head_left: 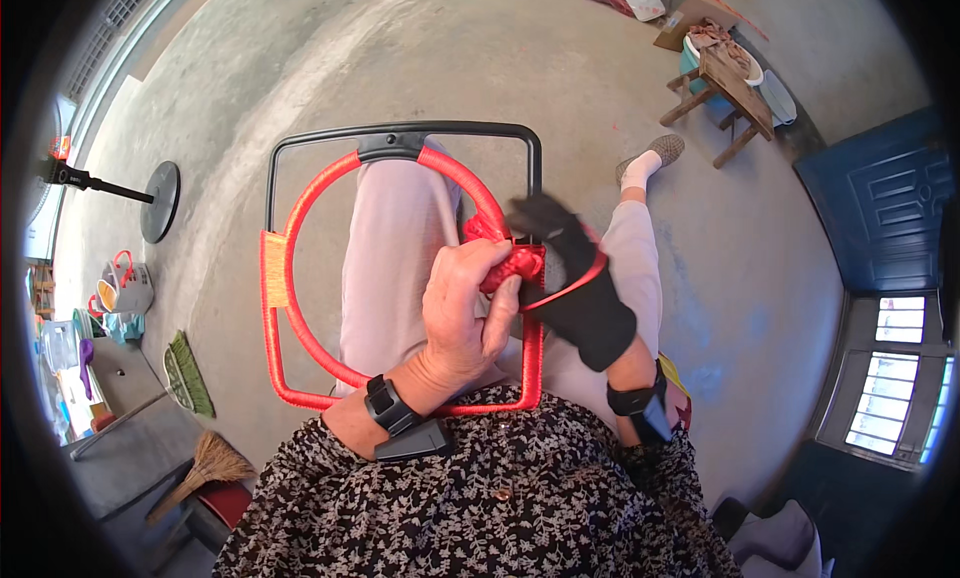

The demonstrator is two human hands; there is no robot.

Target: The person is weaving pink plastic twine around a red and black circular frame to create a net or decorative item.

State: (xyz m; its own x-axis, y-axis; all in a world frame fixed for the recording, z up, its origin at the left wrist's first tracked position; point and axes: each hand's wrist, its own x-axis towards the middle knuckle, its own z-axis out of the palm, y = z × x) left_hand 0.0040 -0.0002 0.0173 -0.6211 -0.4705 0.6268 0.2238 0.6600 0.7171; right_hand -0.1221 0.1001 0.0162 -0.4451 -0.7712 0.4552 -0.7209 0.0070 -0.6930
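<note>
Upright over my lap stands a rounded square black frame (455,129) with a ring (313,200) inside it. Red cord wraps the ring and the frame's lower part; an orange-yellow wrapped band (274,268) joins them on the left. My bare left hand (465,298) pinches a bunched red piece (518,268) at the frame's right side, thumb against fingers. Beside it, my right hand (575,283), in a black glove, is closed with a red strand (570,290) running across it to the bunch. Its fingertips are blurred and partly hidden behind the frame's side.
A wooden stool (735,93) stands by a tub at the far right, near a blue door (885,198). To the left are a fan's round base (162,201), a white bucket (128,286), a green broom head (188,373) and a straw broom (210,468).
</note>
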